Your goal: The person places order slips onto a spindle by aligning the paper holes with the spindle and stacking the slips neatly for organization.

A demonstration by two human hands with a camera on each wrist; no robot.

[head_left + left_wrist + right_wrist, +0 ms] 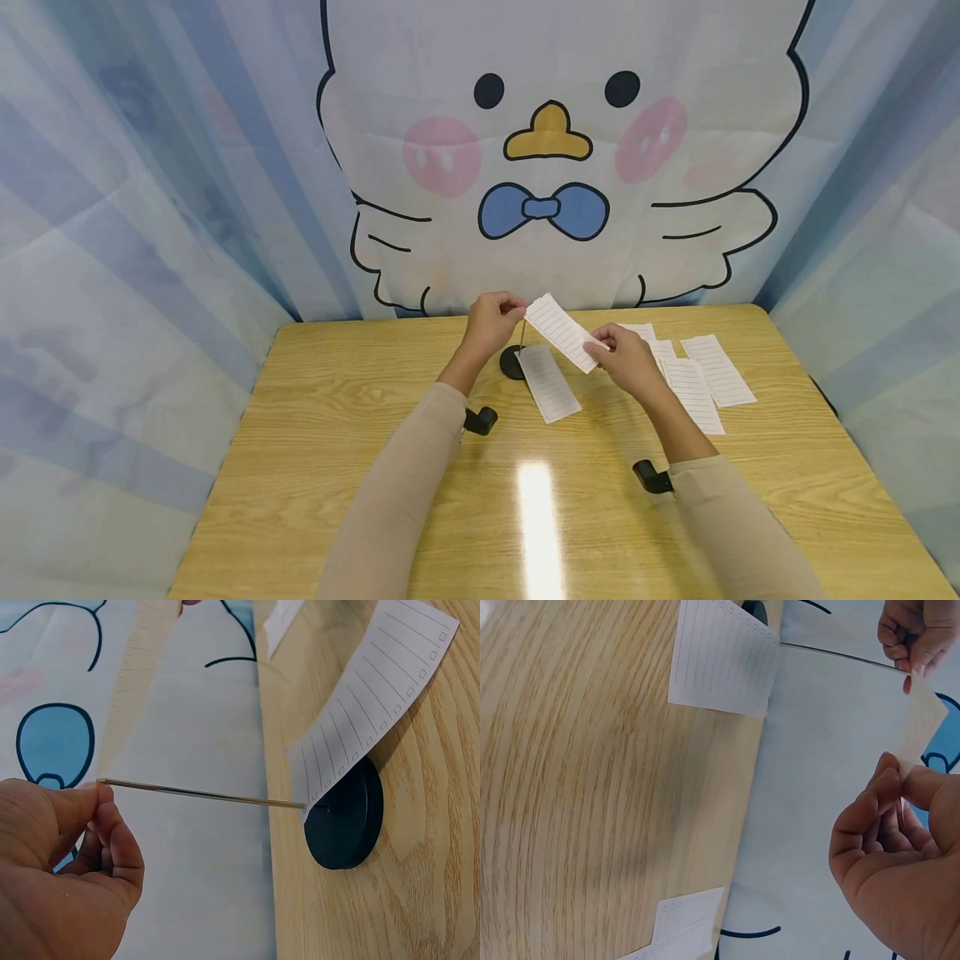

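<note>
A receipt spike stands at the back of the table, a thin metal rod on a round black base. One lined paper slip is on the rod low down, near the base, its far end slanting out over the table. Above it, a second lined slip is stretched between both hands. My left hand pinches this slip's corner at the rod's tip, with thumb and forefinger. The slip's other end is pinched by my right hand. Whether the tip pierces the paper is hidden by the fingers.
Several loose lined slips lie partly overlapping on the wooden table, right of the right hand. A curtain with a cartoon bird hangs along the table's back edge. Each wrist carries a black camera mount.
</note>
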